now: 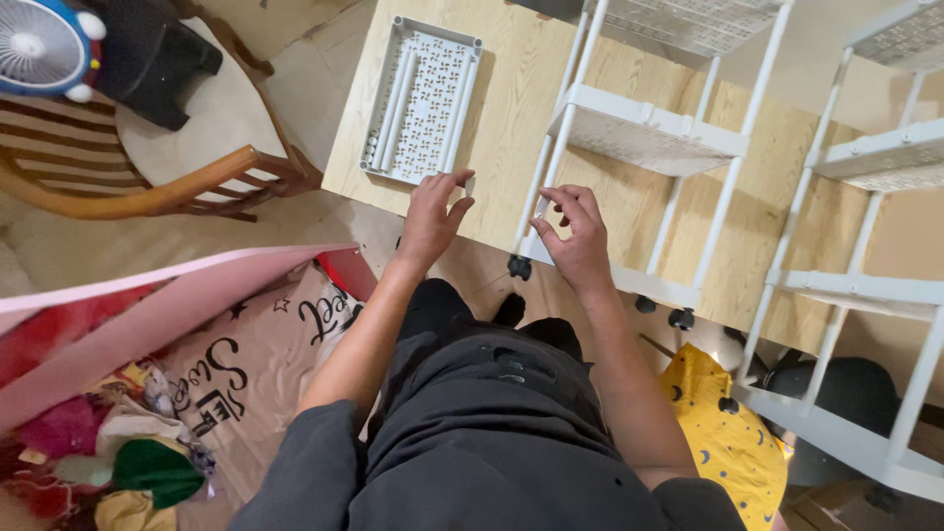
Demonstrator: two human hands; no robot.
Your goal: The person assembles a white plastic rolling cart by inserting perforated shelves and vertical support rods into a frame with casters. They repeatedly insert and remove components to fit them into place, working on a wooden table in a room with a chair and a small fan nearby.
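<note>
The left hand is open with fingers spread and holds nothing; it hovers at the near edge of the wooden worktop, just near of the white tray. The right hand pinches a post of the white rack between its fingertips, low down near the black wheels.

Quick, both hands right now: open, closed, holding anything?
Left hand: open, empty, fingers spread near the loose shelf tray.
Right hand: fingers pinched at the white rack post; what they grip, cannot tell.
</note>
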